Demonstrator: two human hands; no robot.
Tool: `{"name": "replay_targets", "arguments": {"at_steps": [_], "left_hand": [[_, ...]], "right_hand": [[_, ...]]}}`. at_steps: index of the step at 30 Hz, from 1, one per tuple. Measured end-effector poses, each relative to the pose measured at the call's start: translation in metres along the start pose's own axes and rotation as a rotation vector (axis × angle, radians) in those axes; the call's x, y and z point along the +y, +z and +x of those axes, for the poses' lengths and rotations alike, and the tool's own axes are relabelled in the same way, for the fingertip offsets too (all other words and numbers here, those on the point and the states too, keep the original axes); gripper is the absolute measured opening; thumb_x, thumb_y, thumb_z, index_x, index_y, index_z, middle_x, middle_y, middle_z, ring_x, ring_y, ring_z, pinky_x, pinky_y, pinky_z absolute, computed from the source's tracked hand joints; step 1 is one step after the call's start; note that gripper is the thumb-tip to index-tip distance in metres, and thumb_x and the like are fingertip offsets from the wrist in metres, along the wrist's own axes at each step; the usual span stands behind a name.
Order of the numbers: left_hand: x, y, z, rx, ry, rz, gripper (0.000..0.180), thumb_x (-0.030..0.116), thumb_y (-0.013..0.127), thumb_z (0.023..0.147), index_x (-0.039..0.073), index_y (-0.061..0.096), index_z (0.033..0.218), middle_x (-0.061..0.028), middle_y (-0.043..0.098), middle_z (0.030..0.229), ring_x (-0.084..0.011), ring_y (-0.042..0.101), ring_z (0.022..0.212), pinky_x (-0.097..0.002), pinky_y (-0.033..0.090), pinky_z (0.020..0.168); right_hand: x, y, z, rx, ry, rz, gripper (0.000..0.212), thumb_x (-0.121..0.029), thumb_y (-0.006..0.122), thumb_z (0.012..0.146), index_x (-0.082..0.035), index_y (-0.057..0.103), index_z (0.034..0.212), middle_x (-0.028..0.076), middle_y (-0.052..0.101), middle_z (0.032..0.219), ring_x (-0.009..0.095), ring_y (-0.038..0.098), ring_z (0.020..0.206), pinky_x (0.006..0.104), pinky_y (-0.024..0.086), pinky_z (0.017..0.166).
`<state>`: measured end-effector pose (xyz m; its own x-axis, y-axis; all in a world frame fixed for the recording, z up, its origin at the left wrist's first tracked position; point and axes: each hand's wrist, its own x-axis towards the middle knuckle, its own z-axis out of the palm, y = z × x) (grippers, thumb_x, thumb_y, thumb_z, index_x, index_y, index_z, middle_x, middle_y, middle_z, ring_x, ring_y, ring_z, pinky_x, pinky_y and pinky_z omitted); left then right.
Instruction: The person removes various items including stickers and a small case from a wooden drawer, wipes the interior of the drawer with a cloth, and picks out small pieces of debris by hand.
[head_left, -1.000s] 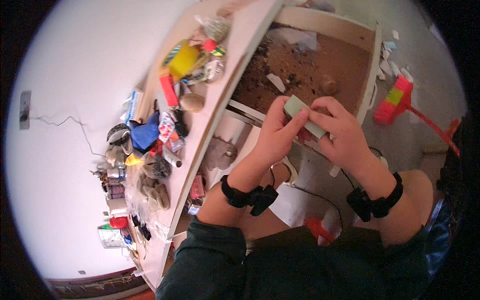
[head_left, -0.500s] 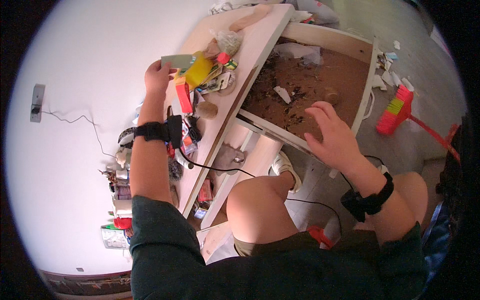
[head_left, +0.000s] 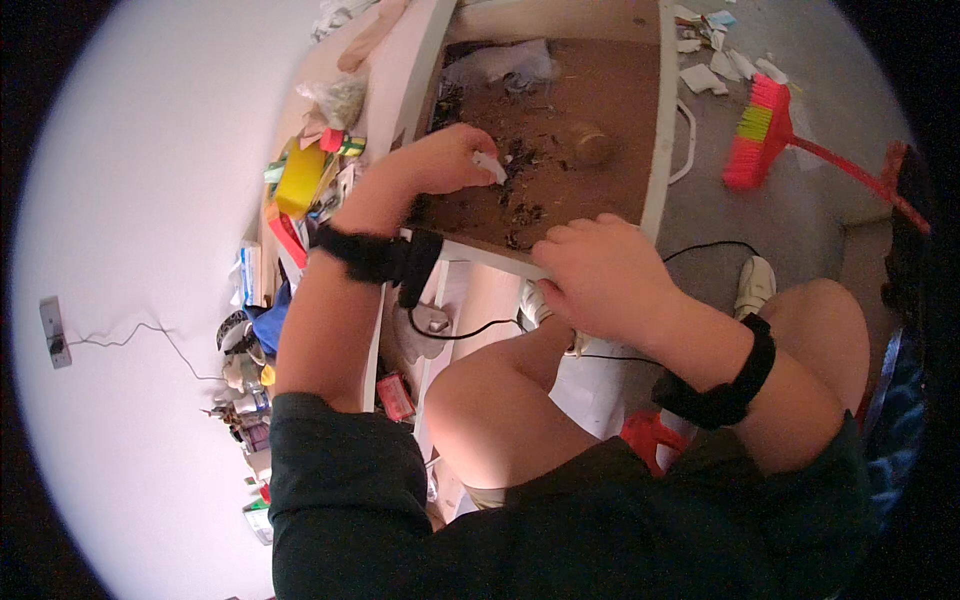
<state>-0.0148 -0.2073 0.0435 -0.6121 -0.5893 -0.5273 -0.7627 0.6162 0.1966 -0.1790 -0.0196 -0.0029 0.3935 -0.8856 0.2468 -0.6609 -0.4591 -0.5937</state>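
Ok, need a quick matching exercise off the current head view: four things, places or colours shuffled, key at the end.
Things
1. white scrap
2. broom head
3. socket
4. drawer

Places or colours
A. on the pale wall, with a cord running from it
B. brown inside, dark bits scattered over its bottom
C. at the fingertips of the left hand
D. red with a yellow band

Pairs: 1-C, 2-D, 3-A, 4-B

Scrap (head_left: 491,169), small and white, held aslant in the left hand (head_left: 450,160) over the drawer (head_left: 667,110), upper centre of frame. Drawer open, its brown base (head_left: 622,165) strewn with dark debris (head_left: 525,212).
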Motion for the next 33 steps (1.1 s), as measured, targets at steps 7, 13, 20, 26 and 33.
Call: {"name": "replay_targets", "arguments": {"at_steps": [7,13,20,26,33], "left_hand": [[-0.009,0.044,0.067,-0.322,-0.174,0.687,0.029,-0.001,0.056,0.071,0.007,0.064,0.097,-0.0138,0.064,0.098,-0.0321,0.058,0.097,-0.04,0.047,0.08],[-0.043,0.054,0.064,-0.055,0.016,0.671,0.023,0.001,0.06,0.068,0.007,0.066,0.089,-0.0138,0.064,0.093,-0.0312,0.06,0.092,-0.0415,0.047,0.077],[-0.027,0.036,0.068,-0.272,-0.165,0.568,0.022,0.008,0.065,0.065,0.005,0.066,0.087,-0.0138,0.065,0.092,-0.0336,0.061,0.087,-0.0403,0.049,0.074],[-0.068,0.04,0.068,0.026,0.147,0.185,0.023,0.016,0.068,0.061,-0.001,0.063,0.076,-0.0201,0.061,0.076,-0.0346,0.059,0.068,-0.0416,0.048,0.064],[-0.022,0.042,0.101,-0.179,-0.237,0.352,0.037,0.029,0.066,0.068,-0.003,0.06,0.087,-0.0215,0.062,0.085,-0.0378,0.059,0.082,-0.0434,0.048,0.07]], "right_hand": [[0.005,0.005,-0.004,-0.036,0.005,0.015,0.013,-0.022,0.06,0.073,-0.009,0.059,0.074,0.006,0.058,0.077,0.022,0.057,0.079,0.0356,0.042,0.071],[0.004,-0.002,-0.006,-0.057,-0.068,0.034,0.011,-0.021,0.06,0.073,-0.01,0.06,0.074,0.003,0.059,0.075,0.021,0.058,0.077,0.034,0.041,0.071],[0.007,0.002,-0.008,-0.023,-0.091,0.055,0.01,-0.021,0.06,0.071,-0.011,0.06,0.07,0.002,0.058,0.071,0.02,0.058,0.075,0.0339,0.041,0.069],[0.005,-0.001,-0.008,-0.008,-0.117,0.061,0.009,-0.02,0.06,0.069,-0.011,0.06,0.07,0.003,0.058,0.069,0.02,0.058,0.075,0.0338,0.041,0.069],[0.003,-0.002,-0.005,-0.019,-0.079,0.067,0.008,-0.017,0.059,0.069,-0.01,0.063,0.071,0.005,0.061,0.074,0.021,0.059,0.077,0.0338,0.041,0.07]]}}
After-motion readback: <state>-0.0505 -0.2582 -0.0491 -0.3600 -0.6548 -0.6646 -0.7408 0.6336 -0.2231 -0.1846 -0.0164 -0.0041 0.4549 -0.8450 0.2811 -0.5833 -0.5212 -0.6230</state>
